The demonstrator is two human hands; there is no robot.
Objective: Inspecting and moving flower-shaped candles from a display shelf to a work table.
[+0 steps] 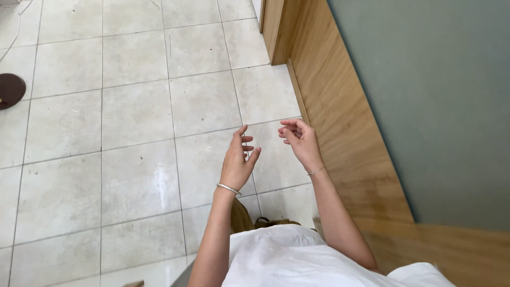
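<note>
2 empty hands raised over a tiled floor beside a wooden wall panel

The view looks straight down from the person's head. The left hand [237,162] is held out in front of the body at mid-frame, palm turned inward toward the other hand. Its fingers [242,131] are loosely spread and slightly bent, gripping nothing and touching nothing. A thin silver bangle [229,188] circles the left wrist.

The right hand [300,142] hovers just beside the left, a little higher in the frame, with a small gap between the 2. Its fingers [287,129] curl inward toward the palm, half closed, with the fingertips near the thumb; nothing can be seen held between them. A fine chain bracelet [315,171] sits at the right wrist.

Both forearms are bare and rise from the bottom of the frame, angling toward each other so that the hands nearly meet. Below them is the person's white garment [297,260], and a bit of tan clothing [240,217] shows between the arms.

Under the hands lies a floor of large pale grey tiles [133,111] with thin dark joints and some scuff marks. To the right, close to the right hand, a wooden panel [340,127] runs diagonally up the frame, with a grey-green wall surface [435,95] above it. At the far left edge sits part of a dark round object [9,90], well apart from the hands.
</note>
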